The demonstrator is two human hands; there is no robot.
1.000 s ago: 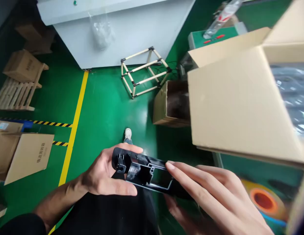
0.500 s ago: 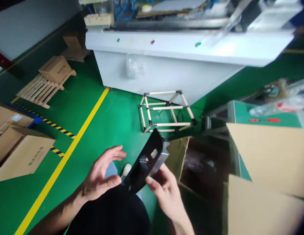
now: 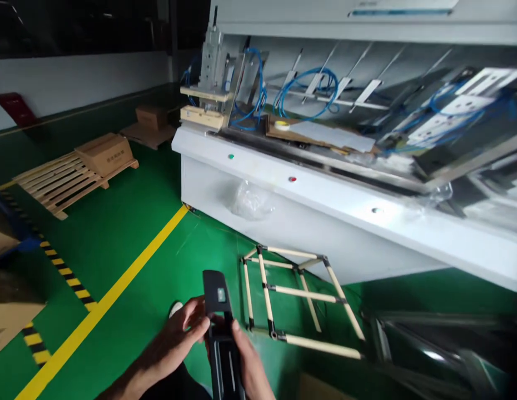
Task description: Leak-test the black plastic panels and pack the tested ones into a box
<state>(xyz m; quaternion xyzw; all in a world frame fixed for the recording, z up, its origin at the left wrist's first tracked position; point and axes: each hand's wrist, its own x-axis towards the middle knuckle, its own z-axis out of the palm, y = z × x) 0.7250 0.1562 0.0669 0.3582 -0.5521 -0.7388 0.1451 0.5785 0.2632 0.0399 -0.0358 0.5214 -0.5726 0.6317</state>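
A long black plastic housing (image 3: 225, 361) stands nearly upright at the lower middle, its rounded end pointing away from me. It has a small pale rectangular window near that end, an opening below it and raised ridges nearer to me. My right hand (image 3: 252, 361) grips the right side of the housing, thumb along its edge; the other fingers are hidden behind it. My left hand (image 3: 185, 330) is closed at the left edge, with bent fingers and the thumb tip against the housing by the opening.
A white machine bench (image 3: 333, 194) with buttons and blue hoses spans the back. Before it stands a frame of cream tubes (image 3: 304, 291) on the green floor. Left are a yellow floor line (image 3: 137, 258), a wooden pallet (image 3: 58, 178) with a carton (image 3: 106, 155), and another carton (image 3: 12, 311).
My view has tilted up and shows more of the bench. The housing has turned more upright. My left hand, open and apart before, has come onto the housing's left edge; the right still holds it.
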